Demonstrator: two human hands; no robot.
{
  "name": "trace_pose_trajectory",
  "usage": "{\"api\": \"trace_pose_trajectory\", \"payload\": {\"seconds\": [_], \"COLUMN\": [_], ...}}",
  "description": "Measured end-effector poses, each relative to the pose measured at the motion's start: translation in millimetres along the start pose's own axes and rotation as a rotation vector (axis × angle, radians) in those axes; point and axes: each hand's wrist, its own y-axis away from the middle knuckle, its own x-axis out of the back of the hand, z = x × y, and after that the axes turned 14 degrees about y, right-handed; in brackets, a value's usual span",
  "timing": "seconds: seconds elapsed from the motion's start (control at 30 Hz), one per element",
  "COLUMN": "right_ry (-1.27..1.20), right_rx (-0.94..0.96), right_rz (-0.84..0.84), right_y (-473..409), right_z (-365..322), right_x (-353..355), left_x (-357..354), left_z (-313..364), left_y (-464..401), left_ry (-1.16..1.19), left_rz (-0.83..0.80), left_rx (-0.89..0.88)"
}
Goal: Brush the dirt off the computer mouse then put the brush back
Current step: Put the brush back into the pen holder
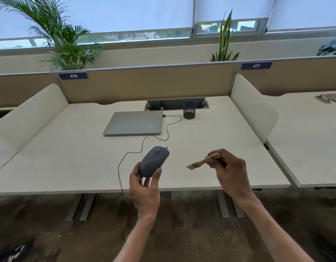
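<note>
My left hand (144,188) holds a dark grey wired computer mouse (154,161) by its rear end, lifted above the front edge of the white desk (68,157). Its thin black cable (125,157) loops over the desk towards the laptop. My right hand (229,171) grips the wooden handle of a small brush (201,162). The bristles point left towards the mouse, with a gap between them.
A closed silver laptop (135,122) lies at the middle back of the desk. A black mesh pen cup (189,110) stands to its right by the cable tray (176,104). White side dividers (254,108) flank the desk. Potted plants stand behind the partition.
</note>
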Motion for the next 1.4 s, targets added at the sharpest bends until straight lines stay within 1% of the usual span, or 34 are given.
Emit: {"api": "trace_pose_trajectory", "payload": {"seconds": [0.1, 0.3, 0.47, 0.6, 0.87, 1.0, 1.1, 1.23, 1.3, 1.4], "right_ry": [0.037, 0.134, 0.134, 0.087, 0.094, 0.098, 0.153, 0.256, 0.288, 0.382], "right_rx": [0.010, 0.006, -0.054, -0.011, 0.090, 0.075, 0.061, 0.056, 0.036, 0.034], "right_rz": [0.006, 0.035, 0.024, 0.022, 0.085, 0.094, 0.090, 0.095, 0.079, -0.026], "right_y": [-21, -62, -109, -157, -293, -359, -401, -437, -452, -470], "right_z": [0, 13, 44, 74, 138, 159, 173, 189, 196, 210], "right_x": [-9, -22, -37, -53, -100, -128, -153, -189, -205, -226], "left_x": [-11, -34, -63, -90, -153, -177, -191, -202, -205, -209], "left_z": [-6, -26, -52, -80, -140, -154, -159, -170, -176, -181], "left_y": [-17, -37, -57, -70, -94, -103, -108, -109, -110, -111], "left_ry": [-0.008, -0.002, -0.006, -0.026, -0.049, -0.042, -0.008, -0.015, -0.009, 0.003], "left_rz": [0.014, -0.019, -0.019, 0.003, 0.186, 0.251, 0.289, 0.302, 0.301, 0.306], "left_rx": [0.000, 0.038, 0.058, 0.066, 0.106, 0.123, 0.135, 0.148, 0.154, 0.149]}}
